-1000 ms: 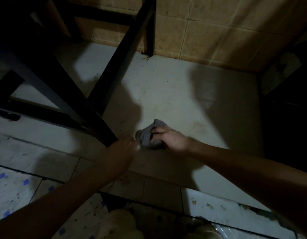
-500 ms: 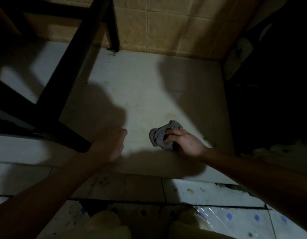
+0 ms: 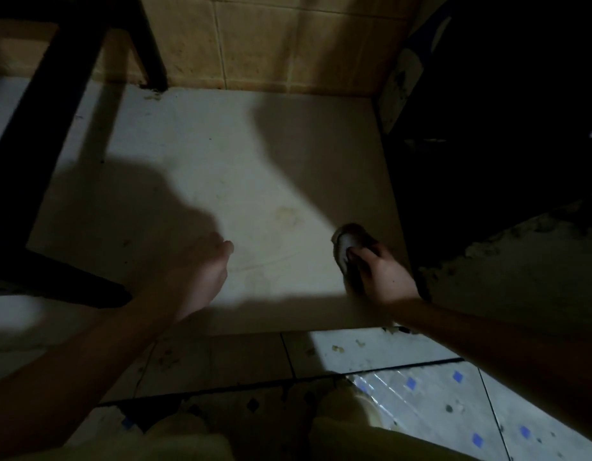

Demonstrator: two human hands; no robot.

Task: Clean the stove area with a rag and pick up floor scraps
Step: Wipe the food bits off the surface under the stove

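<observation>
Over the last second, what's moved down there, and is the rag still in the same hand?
The right hand has swept the rag rightward across the pale slab, from near the black stand leg toward the slab's right edge. The left hand has come off the rag's side and now hovers apart from it, its grip hidden. The rag stays gripped in the right hand; the scraps on the floor tiles remain unpicked.

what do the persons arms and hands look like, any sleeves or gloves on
Both arms are bare: no sleeve shows on either forearm up to the picture's edge. The left hand and right hand wear no gloves, and no watch, ring or band shows, though the light is dim. Both forearms are slim and lie mostly in shadow.
</observation>
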